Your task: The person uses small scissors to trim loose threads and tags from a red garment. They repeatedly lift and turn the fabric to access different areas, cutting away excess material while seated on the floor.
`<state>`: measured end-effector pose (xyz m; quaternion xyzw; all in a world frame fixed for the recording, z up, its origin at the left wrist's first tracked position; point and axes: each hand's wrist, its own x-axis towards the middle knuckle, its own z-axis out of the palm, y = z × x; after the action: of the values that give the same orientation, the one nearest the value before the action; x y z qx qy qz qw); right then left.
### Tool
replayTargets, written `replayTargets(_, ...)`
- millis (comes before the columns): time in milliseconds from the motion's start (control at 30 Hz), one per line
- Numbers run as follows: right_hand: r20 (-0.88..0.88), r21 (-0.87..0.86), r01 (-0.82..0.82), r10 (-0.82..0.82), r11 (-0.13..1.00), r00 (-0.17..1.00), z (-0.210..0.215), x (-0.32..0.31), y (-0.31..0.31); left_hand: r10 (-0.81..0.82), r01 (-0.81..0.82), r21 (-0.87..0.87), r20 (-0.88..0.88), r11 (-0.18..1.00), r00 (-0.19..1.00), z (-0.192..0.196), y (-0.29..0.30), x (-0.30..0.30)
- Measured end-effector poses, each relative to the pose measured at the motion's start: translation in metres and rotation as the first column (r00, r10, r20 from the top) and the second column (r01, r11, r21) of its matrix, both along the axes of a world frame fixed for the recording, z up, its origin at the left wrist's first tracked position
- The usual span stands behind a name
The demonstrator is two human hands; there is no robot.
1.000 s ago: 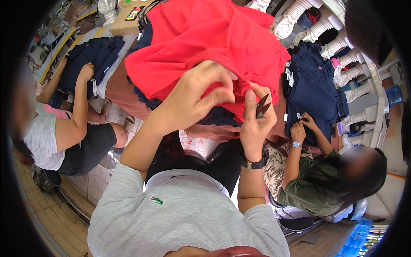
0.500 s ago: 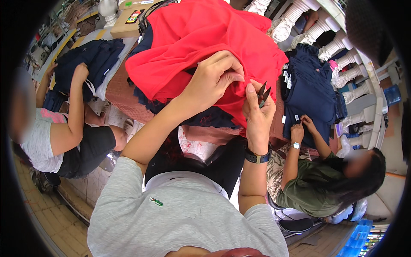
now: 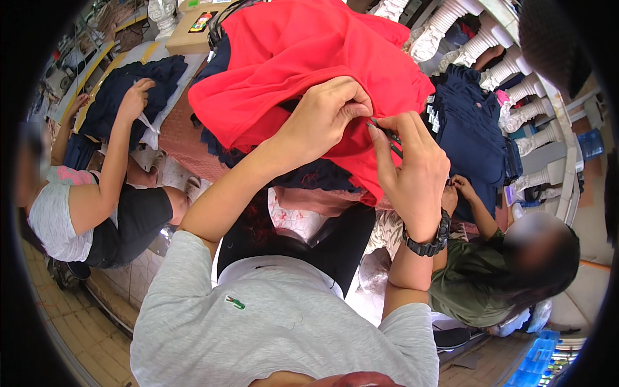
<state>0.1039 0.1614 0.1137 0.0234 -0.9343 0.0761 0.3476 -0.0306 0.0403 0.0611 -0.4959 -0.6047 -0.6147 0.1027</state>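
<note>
A bright red garment (image 3: pixel 309 51) lies in loose folds over a pile of dark navy clothes (image 3: pixel 316 178). My left hand (image 3: pixel 325 116) pinches the garment's near edge between thumb and fingers. Close beside it, my right hand (image 3: pixel 416 171) is closed around small thread snips (image 3: pixel 395 145), whose dark metal shows between thumb and fingers. The tips of the snips are by the red edge, next to my left fingertips. Whether a thread lies between the blades is too small to tell.
A stack of navy garments (image 3: pixel 471 135) lies to the right, where a person in green (image 3: pixel 477 277) works. At left another person's hand (image 3: pixel 137 97) is over navy cloth (image 3: pixel 106 93). A cardboard box (image 3: pixel 193 33) and white balusters (image 3: pixel 477 48) stand behind.
My right hand has turned over, bringing the snips' tips down toward the red edge; before, the blades pointed up. My left hand keeps its pinch. The left person's hand has risen.
</note>
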Motion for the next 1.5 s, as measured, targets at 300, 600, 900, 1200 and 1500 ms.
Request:
replayTargets(300,-0.030,0.037,0.008,-0.007,0.999,1.000,-0.007,-0.010,-0.002,0.024,-0.024,-0.003,-0.018,1.000,1.000,-0.001,0.003,0.001)
replayTargets(600,-0.191,-0.501,-0.110,0.014,0.858,0.981,-0.038,0.004,-0.008,-0.232,0.122,0.254,0.468,0.960,0.853,-0.010,-0.026,0.014)
replayTargets(900,-0.398,-0.469,-0.289,0.092,0.835,0.913,-0.087,-0.013,-0.048,-0.228,0.092,0.254,0.579,0.963,0.783,-0.030,-0.039,0.029)
replayTargets(1200,-0.495,-0.446,-0.359,0.108,0.820,0.862,-0.083,-0.027,-0.047,-0.468,0.191,0.471,0.588,0.861,0.660,-0.014,-0.051,0.040)
replayTargets(1500,-0.499,-0.603,-0.346,-0.002,0.719,0.866,-0.002,-0.073,0.043,0.473,-0.591,-0.073,-0.524,0.803,0.708,0.002,-0.090,-0.029)
